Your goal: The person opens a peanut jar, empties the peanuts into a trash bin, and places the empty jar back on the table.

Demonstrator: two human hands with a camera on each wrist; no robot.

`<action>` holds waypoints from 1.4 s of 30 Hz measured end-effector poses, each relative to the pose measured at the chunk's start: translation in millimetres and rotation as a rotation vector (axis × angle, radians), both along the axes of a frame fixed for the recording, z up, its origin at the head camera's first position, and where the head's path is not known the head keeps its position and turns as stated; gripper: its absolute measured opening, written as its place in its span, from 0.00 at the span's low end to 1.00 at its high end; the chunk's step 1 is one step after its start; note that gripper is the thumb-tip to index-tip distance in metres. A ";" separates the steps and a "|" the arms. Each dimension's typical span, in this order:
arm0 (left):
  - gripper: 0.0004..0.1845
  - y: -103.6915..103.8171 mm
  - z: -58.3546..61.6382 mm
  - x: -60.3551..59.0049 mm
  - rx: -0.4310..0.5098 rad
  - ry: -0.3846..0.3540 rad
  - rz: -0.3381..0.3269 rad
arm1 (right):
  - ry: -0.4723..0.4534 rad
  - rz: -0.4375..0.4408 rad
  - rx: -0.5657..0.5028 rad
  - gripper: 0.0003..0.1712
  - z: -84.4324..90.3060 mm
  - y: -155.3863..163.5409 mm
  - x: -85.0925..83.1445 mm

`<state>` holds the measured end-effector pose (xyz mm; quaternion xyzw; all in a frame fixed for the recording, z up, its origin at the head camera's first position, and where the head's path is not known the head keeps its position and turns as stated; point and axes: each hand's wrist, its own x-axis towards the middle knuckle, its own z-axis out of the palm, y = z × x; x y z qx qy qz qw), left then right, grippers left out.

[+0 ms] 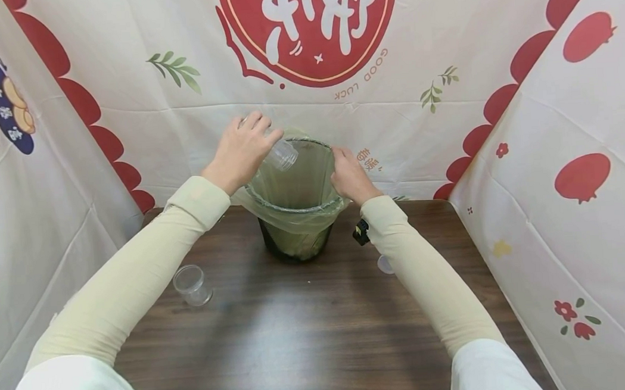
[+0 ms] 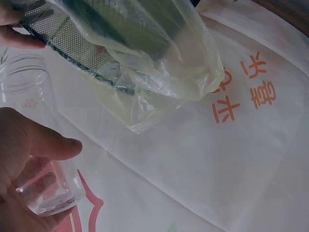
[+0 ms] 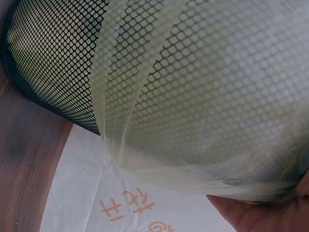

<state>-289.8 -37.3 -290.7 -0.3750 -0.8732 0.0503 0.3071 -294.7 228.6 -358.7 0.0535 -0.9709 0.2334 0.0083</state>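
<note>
A black mesh bin lined with a pale green plastic bag stands at the back middle of the dark wooden table. My left hand grips a clear plastic jar, tipped with its mouth over the bin's left rim. In the left wrist view the jar lies in my curled fingers, beside the bag. My right hand holds the bin's right rim and the bag's edge. The right wrist view shows the mesh wall and the bag, with part of my hand below.
A second clear jar stands upright on the table at the left. A small round clear lid lies by my right forearm. Printed cloth walls close in the table at the back and on both sides.
</note>
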 end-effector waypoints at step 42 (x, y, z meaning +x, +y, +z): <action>0.23 -11.3 -14.7 -0.3 -0.009 0.094 -0.051 | 0.002 0.009 -0.011 0.43 -0.8 1.4 -0.9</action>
